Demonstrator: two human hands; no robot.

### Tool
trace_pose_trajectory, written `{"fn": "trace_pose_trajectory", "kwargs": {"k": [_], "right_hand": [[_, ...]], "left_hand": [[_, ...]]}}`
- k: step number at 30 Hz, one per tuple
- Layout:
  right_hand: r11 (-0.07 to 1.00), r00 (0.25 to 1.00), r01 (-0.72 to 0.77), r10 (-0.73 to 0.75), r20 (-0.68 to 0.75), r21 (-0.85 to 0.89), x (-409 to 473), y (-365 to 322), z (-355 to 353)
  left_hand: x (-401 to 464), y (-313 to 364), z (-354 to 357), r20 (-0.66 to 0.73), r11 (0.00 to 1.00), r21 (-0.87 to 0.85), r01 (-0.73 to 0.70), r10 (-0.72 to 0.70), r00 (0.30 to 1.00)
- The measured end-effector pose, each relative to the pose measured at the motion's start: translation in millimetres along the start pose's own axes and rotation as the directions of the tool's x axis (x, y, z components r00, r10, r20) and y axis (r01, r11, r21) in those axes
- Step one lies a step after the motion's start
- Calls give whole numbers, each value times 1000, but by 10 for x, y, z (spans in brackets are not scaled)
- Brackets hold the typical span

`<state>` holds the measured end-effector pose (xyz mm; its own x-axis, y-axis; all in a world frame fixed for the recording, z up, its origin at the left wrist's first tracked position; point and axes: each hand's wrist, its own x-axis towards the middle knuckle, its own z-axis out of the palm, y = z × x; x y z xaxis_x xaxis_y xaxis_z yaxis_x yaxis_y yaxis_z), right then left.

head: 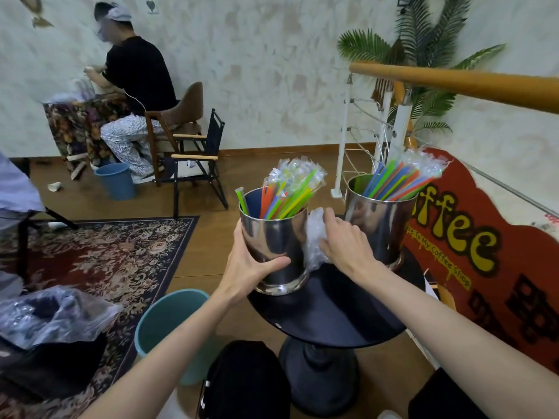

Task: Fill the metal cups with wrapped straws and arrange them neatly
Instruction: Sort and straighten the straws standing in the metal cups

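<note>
- The near metal cup (275, 237) stands at the left edge of the small round black tabletop (332, 313), its base partly over the rim. It is polished steel, so it is likely stiff, fairly light even when loaded, and slippery under dry fingers.
- The left hand (254, 267) grips this cup low on its wall, with the thumb across the front and the fingers wrapped behind. A low hold near the flared foot looks the safest, since the smooth side offers no ridge.
- The wrapped straws (287, 192) in it lean toward the right rim in a loose fan, and one green straw (242, 201) stands apart at the left. They are thin, light and bendable, and their film sleeves are slick and crinkly, so they are best gathered as a bundle around the middle rather than by the flimsy wrapper tips.
- The right hand (344, 240) reaches between the two cups with its fingers loosely spread, resting on a crumpled clear plastic bag (317, 237). Whether it pinches the film cannot be told.
- The far metal cup (378, 219) sits toward the tabletop's far right edge, with its own straw bundle (399, 179) leaning right. A top-heavy lean like that could tip a light cup if it is nudged.
</note>
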<state>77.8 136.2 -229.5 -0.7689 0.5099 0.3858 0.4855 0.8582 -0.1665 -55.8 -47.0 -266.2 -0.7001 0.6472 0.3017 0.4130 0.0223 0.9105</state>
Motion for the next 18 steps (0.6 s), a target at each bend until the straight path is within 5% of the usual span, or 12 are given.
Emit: {"fn": "trace_pose_trajectory", "kwargs": {"k": [3,9,18], "right_hand": [[1000,999,-13,13,49,10,12,-8,66],[875,962,-191,77,262,445,43,126,141],[976,975,-47,-2,222,213,242,-8,233]], "left_hand": [[18,-22,-18,14,1000,-10,-2,3,1000],[39,-55,-43,20,1000,-31,-6,6,1000],[49,-75,-40,45,1000,-24,5,-4,999]]}}
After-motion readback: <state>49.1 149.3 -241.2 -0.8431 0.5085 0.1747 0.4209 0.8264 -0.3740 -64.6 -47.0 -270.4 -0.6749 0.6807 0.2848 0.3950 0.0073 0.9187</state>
